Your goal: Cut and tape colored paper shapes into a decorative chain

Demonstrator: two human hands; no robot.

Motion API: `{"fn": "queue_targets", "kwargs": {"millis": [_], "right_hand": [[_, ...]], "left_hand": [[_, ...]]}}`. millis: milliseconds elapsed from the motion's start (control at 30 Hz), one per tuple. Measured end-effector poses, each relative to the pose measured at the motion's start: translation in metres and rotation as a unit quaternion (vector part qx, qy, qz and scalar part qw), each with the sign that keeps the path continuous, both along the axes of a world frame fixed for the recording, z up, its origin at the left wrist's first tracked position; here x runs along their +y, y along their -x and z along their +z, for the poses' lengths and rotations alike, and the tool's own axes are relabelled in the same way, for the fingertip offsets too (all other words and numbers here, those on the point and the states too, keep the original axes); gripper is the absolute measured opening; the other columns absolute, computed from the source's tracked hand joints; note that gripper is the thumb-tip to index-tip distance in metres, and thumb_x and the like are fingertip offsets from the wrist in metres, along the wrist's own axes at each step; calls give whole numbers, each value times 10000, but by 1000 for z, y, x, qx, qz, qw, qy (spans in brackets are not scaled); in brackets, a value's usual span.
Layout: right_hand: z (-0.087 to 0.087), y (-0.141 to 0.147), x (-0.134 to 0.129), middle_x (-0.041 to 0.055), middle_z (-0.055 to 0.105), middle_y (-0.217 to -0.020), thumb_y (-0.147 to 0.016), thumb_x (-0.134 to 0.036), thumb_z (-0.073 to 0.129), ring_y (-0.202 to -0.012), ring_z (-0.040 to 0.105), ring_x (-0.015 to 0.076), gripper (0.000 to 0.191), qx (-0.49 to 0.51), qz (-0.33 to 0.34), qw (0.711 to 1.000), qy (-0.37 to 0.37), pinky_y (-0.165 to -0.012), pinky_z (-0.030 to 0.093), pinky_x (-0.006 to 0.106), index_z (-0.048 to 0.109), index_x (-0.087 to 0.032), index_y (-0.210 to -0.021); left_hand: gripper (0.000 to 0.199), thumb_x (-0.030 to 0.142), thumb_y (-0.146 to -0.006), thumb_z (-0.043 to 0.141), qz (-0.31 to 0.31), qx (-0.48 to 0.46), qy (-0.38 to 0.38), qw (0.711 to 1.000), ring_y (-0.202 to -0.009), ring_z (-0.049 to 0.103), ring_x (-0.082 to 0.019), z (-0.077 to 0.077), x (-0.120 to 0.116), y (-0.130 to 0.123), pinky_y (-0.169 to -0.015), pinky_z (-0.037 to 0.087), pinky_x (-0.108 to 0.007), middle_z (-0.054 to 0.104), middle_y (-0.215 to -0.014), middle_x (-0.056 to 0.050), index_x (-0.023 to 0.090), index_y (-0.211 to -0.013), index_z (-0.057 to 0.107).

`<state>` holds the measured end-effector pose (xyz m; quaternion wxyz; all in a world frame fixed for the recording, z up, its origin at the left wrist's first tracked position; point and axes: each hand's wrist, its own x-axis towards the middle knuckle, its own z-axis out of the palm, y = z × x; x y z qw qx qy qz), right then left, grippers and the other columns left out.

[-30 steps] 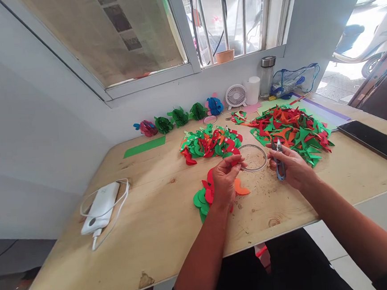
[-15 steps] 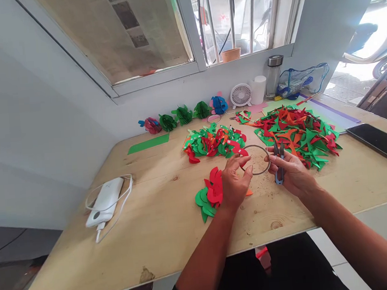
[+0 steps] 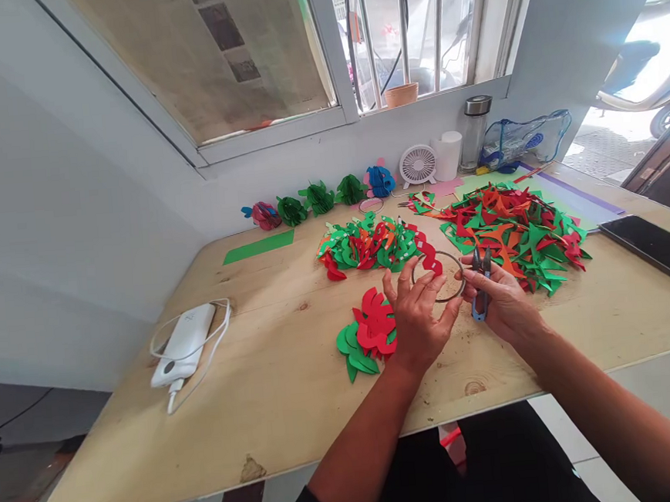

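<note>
Left hand (image 3: 420, 320): my grip stands open, fingers spread at the ring (image 3: 444, 300).
Right hand (image 3: 506, 301): my grip is closed around the snips (image 3: 479, 306), above the worktop (image 3: 265, 396).

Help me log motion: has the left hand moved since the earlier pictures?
Yes, the left hand has moved rightward, judged against the wood knot in the tabletop.

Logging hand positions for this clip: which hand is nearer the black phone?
Right. The phone lies to the right of the right hand, which holds snips; the left hand is farther off, at the ring.
</note>
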<state>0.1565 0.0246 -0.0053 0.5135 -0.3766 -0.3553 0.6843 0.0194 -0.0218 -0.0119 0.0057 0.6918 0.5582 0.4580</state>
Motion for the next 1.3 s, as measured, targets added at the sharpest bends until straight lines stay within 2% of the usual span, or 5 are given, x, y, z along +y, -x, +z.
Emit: {"fn": "queue_targets", "kwargs": {"millis": [400,767,1000,1133,1300], "right_hand": [[2,3,-3,-61,520,-635,-565,-307,807,-484,446,60,404,-16,-3,1000,-5,-425,337,194,620,-225,-915],[-3,5,-3,-46,537,-672,-602,-339,782,-495,438,58,397,-85,-37,993,-68,-447,315,209,616,-200,-935],[-7,0,2,-65,458,-522,-651,-350,750,-459,400,64,311,-112,-67,988,-77,-408,228,208,620,-174,-872],[-6,0,3,-65,460,-530,-626,-336,768,-448,390,58,283,-93,-72,990,-78,-414,236,212,576,-179,-763],[-7,-2,2,-68,445,-530,-653,-345,747,-441,379,66,263,-91,-71,989,-96,-409,247,220,562,-192,-763]], "left_hand": [[169,217,-803,583,-4,17,22,1000,-1176,521,-245,-11,3,-5,-1106,142,-521,716,-971,-35,241,-943,675],[96,175,-812,562,-36,-40,50,997,-887,644,-154,-15,6,-6,-1064,259,-433,718,-862,4,216,-812,649],[102,130,-765,558,-57,-50,39,996,-803,643,-147,-14,5,-5,-1018,323,-417,707,-823,3,204,-804,617],[101,123,-751,565,-64,-65,25,996,-788,639,-152,-15,6,-6,-989,364,-408,702,-806,-3,202,-792,610],[98,114,-740,578,-47,-93,20,994,-780,620,-166,-13,9,-3,-895,438,-380,682,-764,-16,195,-778,618]]}}
